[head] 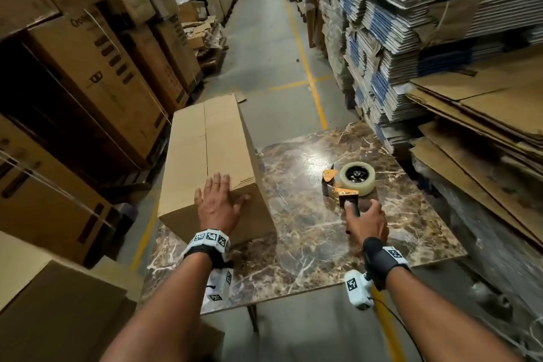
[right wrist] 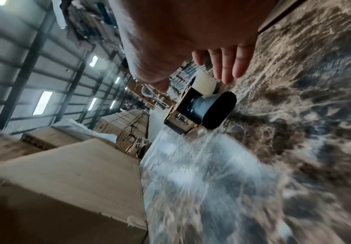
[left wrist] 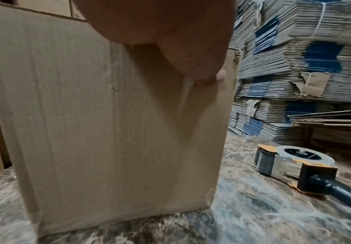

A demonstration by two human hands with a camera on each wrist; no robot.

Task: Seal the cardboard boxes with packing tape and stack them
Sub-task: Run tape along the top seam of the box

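A tall brown cardboard box (head: 211,150) stands on the left part of the marble-patterned table (head: 308,244), its top flaps folded down with a seam along the middle. My left hand (head: 220,197) lies flat on the box's near top edge, fingers straight, with the thumb (left wrist: 207,77) pressed against the front face (left wrist: 107,123). An orange and black tape dispenser (head: 349,182) with a clear tape roll lies on its side on the table. My right hand (head: 364,214) hovers over its black handle (right wrist: 214,110), fingers (right wrist: 226,66) straight and not wrapped round it.
Large printed cartons (head: 97,73) are stacked along the left. Bundles of flattened boxes (head: 396,53) and loose cardboard sheets (head: 484,114) crowd the right edge of the table. More boxes (head: 53,297) sit at the near left. A concrete aisle with yellow lines (head: 308,67) runs ahead.
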